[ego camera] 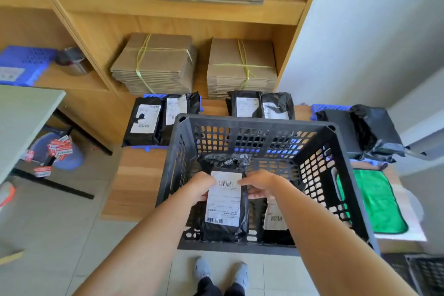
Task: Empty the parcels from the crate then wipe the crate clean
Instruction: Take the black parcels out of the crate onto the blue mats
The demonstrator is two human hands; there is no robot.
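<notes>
A black perforated plastic crate (254,122) sits on a low wooden platform in front of me. Both hands reach inside it. My left hand (200,187) grips the left edge and my right hand (260,186) the right edge of a black parcel (224,226) with a white barcode label, held over the crate's floor. Another labelled black parcel (275,221) lies in the crate to its right, partly hidden by my right forearm. A green cloth (374,202) lies flat on the platform just right of the crate.
Behind the crate, black parcels lie in three groups: left (158,120), middle (260,104), right (367,130), on blue trays. Tied cardboard bundles (153,62) fill the wooden shelf behind. A grey table (24,113) stands left, another black crate (422,274) at bottom right.
</notes>
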